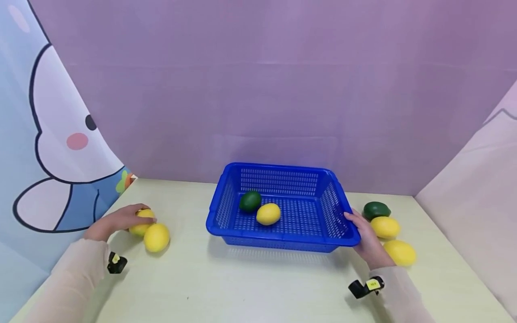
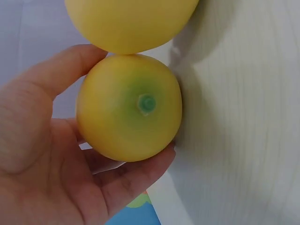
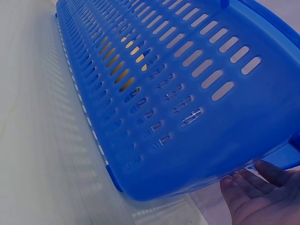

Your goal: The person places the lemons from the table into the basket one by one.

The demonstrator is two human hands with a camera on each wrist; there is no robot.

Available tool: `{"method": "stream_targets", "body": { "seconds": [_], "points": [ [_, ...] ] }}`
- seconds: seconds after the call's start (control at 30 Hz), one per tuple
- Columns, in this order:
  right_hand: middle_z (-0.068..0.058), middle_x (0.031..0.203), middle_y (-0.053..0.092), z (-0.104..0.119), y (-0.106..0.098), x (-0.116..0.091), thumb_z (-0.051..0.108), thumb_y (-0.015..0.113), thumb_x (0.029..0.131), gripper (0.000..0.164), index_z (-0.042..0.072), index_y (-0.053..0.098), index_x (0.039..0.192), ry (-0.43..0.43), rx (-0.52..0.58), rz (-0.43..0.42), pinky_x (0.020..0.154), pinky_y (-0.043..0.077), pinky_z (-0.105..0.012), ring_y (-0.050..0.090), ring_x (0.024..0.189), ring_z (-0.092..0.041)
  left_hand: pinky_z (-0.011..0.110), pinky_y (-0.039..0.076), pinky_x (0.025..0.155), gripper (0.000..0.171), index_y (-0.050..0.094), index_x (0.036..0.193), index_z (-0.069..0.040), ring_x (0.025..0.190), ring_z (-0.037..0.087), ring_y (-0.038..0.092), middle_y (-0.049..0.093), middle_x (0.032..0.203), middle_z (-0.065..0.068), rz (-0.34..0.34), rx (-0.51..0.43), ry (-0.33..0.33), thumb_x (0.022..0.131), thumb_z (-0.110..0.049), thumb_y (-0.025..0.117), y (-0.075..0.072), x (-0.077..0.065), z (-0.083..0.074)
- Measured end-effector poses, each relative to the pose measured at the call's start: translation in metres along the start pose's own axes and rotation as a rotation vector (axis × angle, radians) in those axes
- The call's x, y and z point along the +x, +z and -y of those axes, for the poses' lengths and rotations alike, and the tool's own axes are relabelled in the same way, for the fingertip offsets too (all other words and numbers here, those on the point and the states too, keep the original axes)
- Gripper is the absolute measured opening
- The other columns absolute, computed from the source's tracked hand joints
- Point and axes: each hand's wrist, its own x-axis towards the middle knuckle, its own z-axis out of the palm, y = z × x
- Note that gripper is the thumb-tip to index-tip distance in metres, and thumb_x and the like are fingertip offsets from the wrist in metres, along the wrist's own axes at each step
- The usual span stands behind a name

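Observation:
On the left of the table my left hand (image 1: 128, 217) curls round a yellow lemon (image 2: 129, 108) with a greenish stem end. Thumb and fingers lie on opposite sides of it in the left wrist view. A second lemon (image 1: 156, 237) touches the held one. My right hand (image 1: 366, 235) grips the right end of a blue plastic basket (image 1: 278, 240), thumb over the rim and fingertips under it in the right wrist view. Inside the basket are a dark green avocado-like fruit (image 1: 250, 201) and a lemon (image 1: 268, 214). Whether the basket's base fully touches the table cannot be told.
Right of my right hand lie another dark green fruit (image 1: 376, 210) and two yellow fruits, an upper lemon (image 1: 385, 227) and a lower lemon (image 1: 400, 253). A purple cloth (image 1: 278, 89) hangs behind the table (image 1: 242, 291), with a cartoon-printed cloth (image 1: 60, 148) at the left.

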Motion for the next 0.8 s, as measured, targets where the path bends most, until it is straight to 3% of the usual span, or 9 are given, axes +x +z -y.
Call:
{"method": "stream_targets", "body": {
  "seconds": [0.3, 0.8],
  "points": [
    [0.009, 0.111, 0.058, -0.0001, 0.0015, 0.0013, 0.034, 0.034, 0.102, 0.063, 0.014, 0.002, 0.152, 0.023, -0.022, -0.048, 0.087, 0.052, -0.030, 0.060, 0.098, -0.012, 0.033, 0.049, 0.066, 0.067, 0.042, 0.127, 0.007, 0.090, 0.027, 0.050, 0.049, 0.115, 0.025, -0.020, -0.009, 0.014, 0.088, -0.044, 0.059, 0.0030, 0.0022, 0.0025],
    [0.007, 0.108, 0.060, -0.0024, 0.0005, 0.0008, 0.033, 0.035, 0.102, 0.064, 0.011, 0.001, 0.152, -0.003, -0.004, -0.023, 0.083, 0.053, -0.027, 0.061, 0.095, -0.012, 0.034, 0.049, 0.065, 0.067, 0.045, 0.127, 0.006, 0.091, 0.030, 0.051, 0.051, 0.118, 0.028, -0.100, 0.081, 0.058, 0.088, -0.046, 0.060, -0.0054, 0.0009, 0.0028]
  ]
}}
